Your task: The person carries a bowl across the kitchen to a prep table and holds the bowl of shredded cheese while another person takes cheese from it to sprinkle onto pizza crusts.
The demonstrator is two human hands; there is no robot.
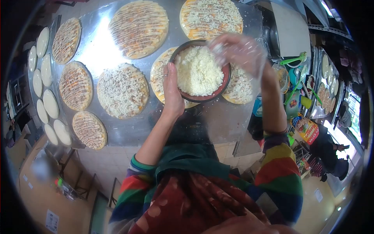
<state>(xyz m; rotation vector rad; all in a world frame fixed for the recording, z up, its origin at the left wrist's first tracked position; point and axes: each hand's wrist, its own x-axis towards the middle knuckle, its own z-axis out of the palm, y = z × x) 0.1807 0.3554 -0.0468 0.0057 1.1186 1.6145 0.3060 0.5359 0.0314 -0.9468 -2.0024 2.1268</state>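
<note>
Bowl (225, 82) between both hands (173, 93) (240, 51)

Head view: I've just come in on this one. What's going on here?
A person's left grip holds a dark-rimmed bowl of white crumbs over a metal table. The right grip is at the bowl's right side, too blurred to tell whether it holds any. Flat rounds lie about: some, like the crumb-covered round left of the bowl, are topped with white crumbs; others, like the striped round above it, show only pale stripes.
</note>
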